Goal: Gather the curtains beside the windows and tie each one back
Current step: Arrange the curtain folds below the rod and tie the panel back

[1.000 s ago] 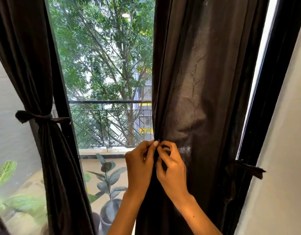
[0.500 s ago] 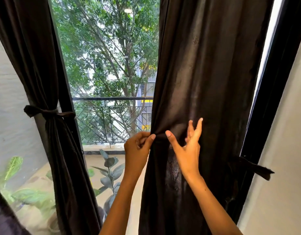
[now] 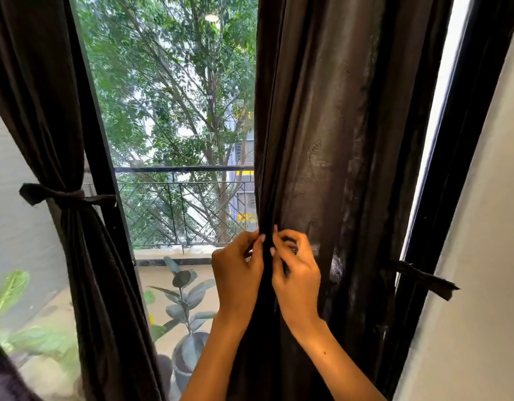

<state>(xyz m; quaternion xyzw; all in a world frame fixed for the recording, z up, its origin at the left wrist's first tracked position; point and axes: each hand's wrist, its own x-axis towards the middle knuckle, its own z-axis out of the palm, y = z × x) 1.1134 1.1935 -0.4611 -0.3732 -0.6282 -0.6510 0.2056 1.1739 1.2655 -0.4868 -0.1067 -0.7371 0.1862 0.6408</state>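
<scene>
Over on the left, one curtain [image 3: 62, 140] is already cinched with its tie [image 3: 65, 195]. Through the glass there's one potted plant [image 3: 186, 302] out by the balcony railing [image 3: 186, 169]. Center-right, the left hand [image 3: 238, 273] and right hand [image 3: 297, 279] both pinch the leading edge of the second curtain [image 3: 336, 140], which hangs loose. Its tieback [image 3: 423, 280] dangles by the frame, well apart from both hands. My guess: the thin pinched fold slips free while reaching for it, so the bunch spreads. Count: two curtains, two ties, one done.
</scene>
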